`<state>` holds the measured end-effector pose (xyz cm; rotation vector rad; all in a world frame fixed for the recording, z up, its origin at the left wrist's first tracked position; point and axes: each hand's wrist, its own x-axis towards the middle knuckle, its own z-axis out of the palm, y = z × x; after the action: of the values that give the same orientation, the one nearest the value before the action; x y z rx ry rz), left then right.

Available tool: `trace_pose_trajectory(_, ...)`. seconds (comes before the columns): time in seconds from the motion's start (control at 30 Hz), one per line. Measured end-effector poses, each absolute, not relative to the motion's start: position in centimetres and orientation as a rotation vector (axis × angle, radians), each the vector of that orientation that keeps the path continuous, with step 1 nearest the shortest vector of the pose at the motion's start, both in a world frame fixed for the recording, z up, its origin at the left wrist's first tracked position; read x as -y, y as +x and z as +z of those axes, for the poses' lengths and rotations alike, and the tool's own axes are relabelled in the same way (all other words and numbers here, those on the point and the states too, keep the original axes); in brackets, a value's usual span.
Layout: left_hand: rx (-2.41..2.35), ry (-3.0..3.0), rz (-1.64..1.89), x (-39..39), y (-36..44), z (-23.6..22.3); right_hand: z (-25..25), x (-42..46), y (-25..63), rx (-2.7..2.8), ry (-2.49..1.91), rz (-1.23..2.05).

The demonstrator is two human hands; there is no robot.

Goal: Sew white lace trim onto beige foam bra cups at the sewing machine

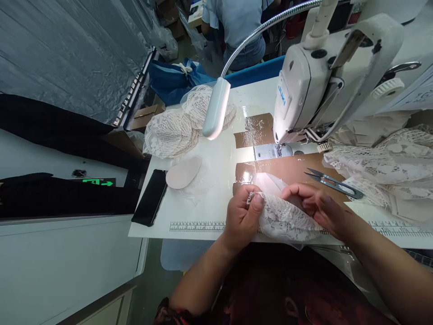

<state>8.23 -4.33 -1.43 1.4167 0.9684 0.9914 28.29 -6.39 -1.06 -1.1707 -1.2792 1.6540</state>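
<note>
A piece of white lace fabric (286,219) hangs bunched between my hands at the table's front edge, with a smooth whitish panel (267,183) rising behind it. My left hand (244,214) is closed on the lace's left edge, pinching it under the thumb. My right hand (316,205) is at the lace's right side, its index finger stretched toward the panel and its thumb apart; its other fingers are loosely bent and partly hidden. Just beyond my right hand, thread snips (334,183) lie on brown tape (294,166). The sewing machine's needle area (280,150) is behind the fabric.
A white sewing machine (294,90) and lamp (217,108) stand over the table. Lace piles lie at left (172,133) and right (395,167). A beige oval pad (183,173) and black phone (149,197) lie left. A person (238,22) sits beyond the table.
</note>
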Motion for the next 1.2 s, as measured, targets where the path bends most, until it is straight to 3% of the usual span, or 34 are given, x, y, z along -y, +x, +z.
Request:
trace_pose_trajectory(0.2, -0.940, 1.594, 1.038, 4.1, 7.6, -1.0, -0.4, 6.5, 28.3, 1.516, -1.320, 1.496)
trace_pose_trajectory(0.37, -0.936, 1.654, 1.035, 4.0, 7.5, -0.6, -1.2, 7.0, 28.5, 1.431, -1.138, 1.530)
trace_pose_trajectory(0.57, -0.945, 1.552, 1.033, 4.0, 7.5, -0.3, -1.4, 7.2, 27.9, 1.634, -1.383, 1.132)
trace_pose_trajectory(0.8, -0.758, 1.627, 0.880, 3.3, 7.4, -0.1, -0.6, 6.0, 28.0, 1.385, -1.110, 1.615)
trace_pose_trajectory(0.97, -0.673, 1.382, 0.660, 2.5, 6.5, 0.1, -1.0, 6.1, 28.3, 1.218, -1.225, 1.607)
trace_pose_trajectory(1.2, -0.729, 0.896, 0.734, 3.0, 5.7, -1.2, -0.8, 6.6, 28.4, 1.264, -1.216, 1.578)
